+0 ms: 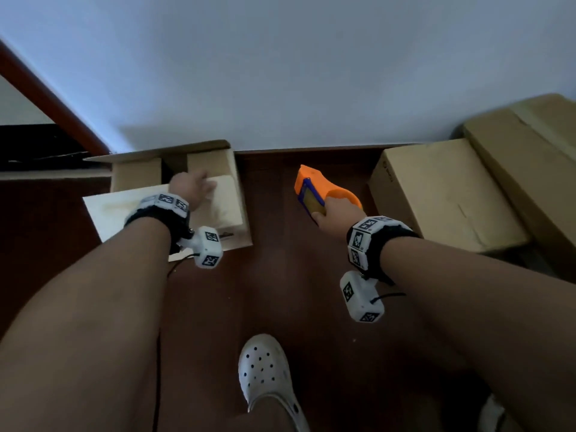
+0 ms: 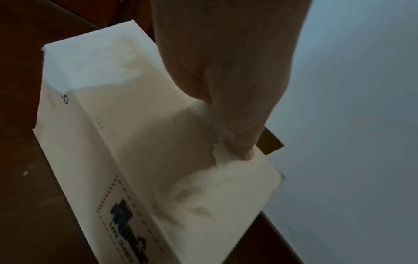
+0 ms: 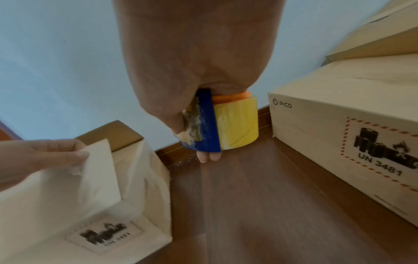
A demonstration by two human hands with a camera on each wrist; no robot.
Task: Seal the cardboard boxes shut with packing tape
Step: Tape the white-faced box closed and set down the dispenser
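An open cardboard box (image 1: 215, 169) stands on the floor at the left, against the wall. My left hand (image 1: 199, 183) pinches the edge of its near flap (image 1: 124, 207), fingers on top; the flap (image 3: 99, 171) is partly lowered over the opening. The left wrist view shows a fingertip (image 2: 245, 151) on the flap's torn edge. My right hand (image 1: 332, 213) grips an orange tape dispenser (image 1: 321, 185) in the air between the boxes. Its yellow tape roll (image 3: 237, 123) and blue plate (image 3: 208, 125) show in the right wrist view.
A closed box (image 1: 442, 194) marked PICO (image 3: 339, 128) lies to the right, with larger cardboard boxes (image 1: 530, 145) stacked behind it. Dark wooden floor (image 1: 280, 275) runs between the boxes. A pale wall (image 1: 311, 73) is close behind. My foot in a white clog (image 1: 265, 372) stands below.
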